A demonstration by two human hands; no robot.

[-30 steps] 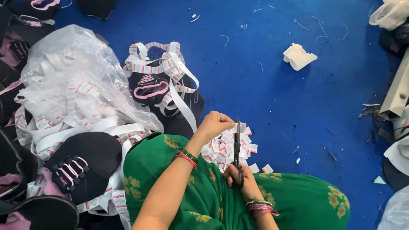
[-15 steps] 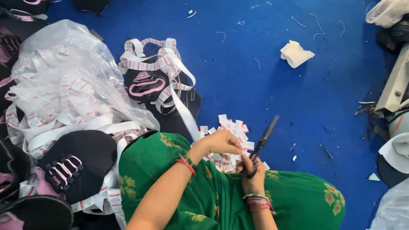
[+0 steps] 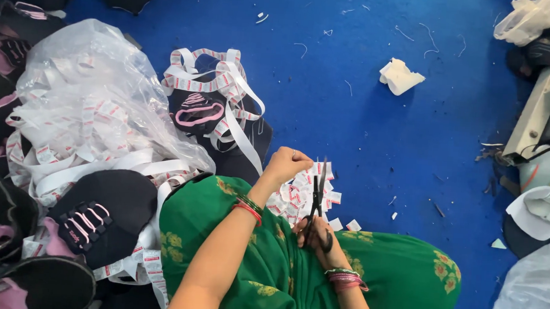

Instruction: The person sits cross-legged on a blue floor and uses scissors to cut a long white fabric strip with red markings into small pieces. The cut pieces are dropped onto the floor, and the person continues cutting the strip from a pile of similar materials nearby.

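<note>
My left hand (image 3: 287, 163) is closed around a white label ribbon (image 3: 241, 133) that trails back to a tangle of printed ribbon on a black cap. My right hand (image 3: 316, 236) grips black scissors (image 3: 316, 195), blades pointing up beside the left hand. A small heap of cut white labels (image 3: 298, 194) lies on the blue floor under both hands. My lap is covered by green patterned cloth (image 3: 268, 268). Red bangles circle both wrists.
A clear plastic bag of ribbon (image 3: 94, 99) sits at left, with black and pink caps (image 3: 99, 217) around it. A crumpled white scrap (image 3: 399, 76) lies on the blue floor. Machine parts, caps and plastic bags crowd the right edge (image 3: 544, 126).
The scissors swung from tilted to the right back to upright next to my left hand. My left hand stays on the ribbon, shifted slightly up.
</note>
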